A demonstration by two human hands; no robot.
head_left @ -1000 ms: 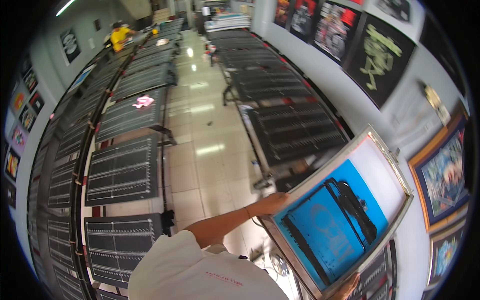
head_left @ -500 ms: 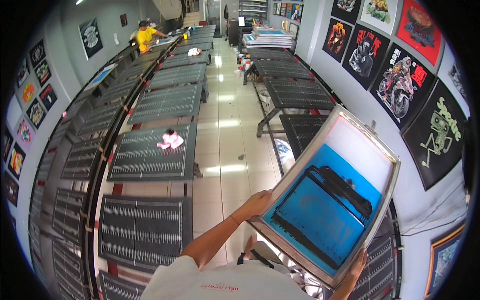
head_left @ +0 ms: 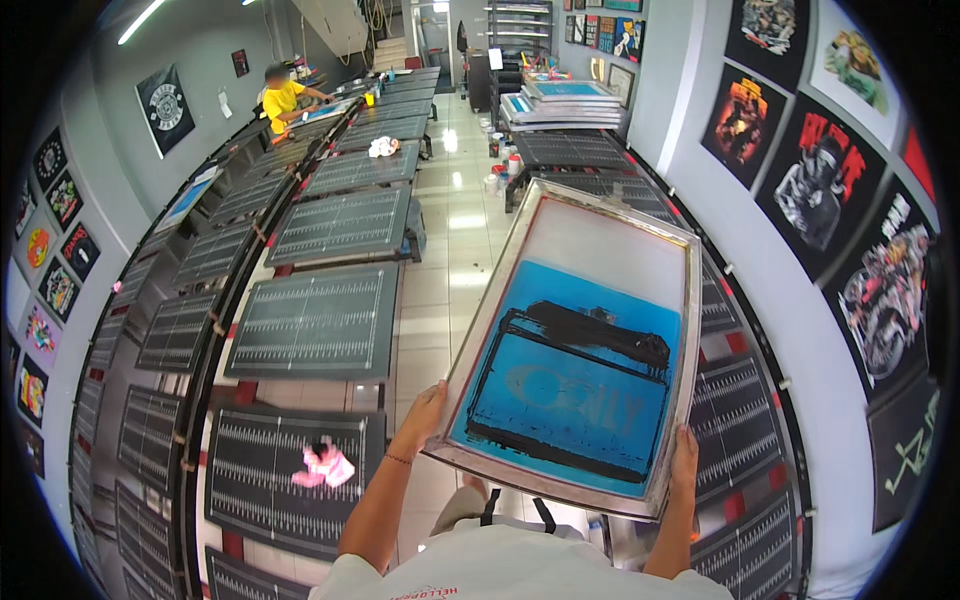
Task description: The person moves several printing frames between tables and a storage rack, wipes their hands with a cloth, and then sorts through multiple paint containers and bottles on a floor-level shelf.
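I hold a screen-printing frame (head_left: 590, 400) tilted in front of my body, above the aisle and the right-hand row of boards. Its mesh is blue over most of its area and pale at the far end. A thick band of black ink (head_left: 600, 333) crosses the middle, and another black streak lies along the near end. Faint lettering shows between them. My left hand (head_left: 425, 415) is closed on the frame's near left corner. My right hand (head_left: 684, 460) grips the right edge near the close corner, its fingers partly hidden beneath.
Rows of dark marked boards (head_left: 310, 325) line both sides of the tiled aisle (head_left: 425, 330). A pink cloth (head_left: 322, 466) and a white cloth (head_left: 384, 147) lie on the left row. Stacked frames (head_left: 575, 108) stand far right; containers (head_left: 497, 180) sit nearby. A person in yellow (head_left: 284, 100) works far left.
I have moved forward along the aisle, so the pink cloth appears closer. The frame has swung left and turned straighter before me, still in both hands.
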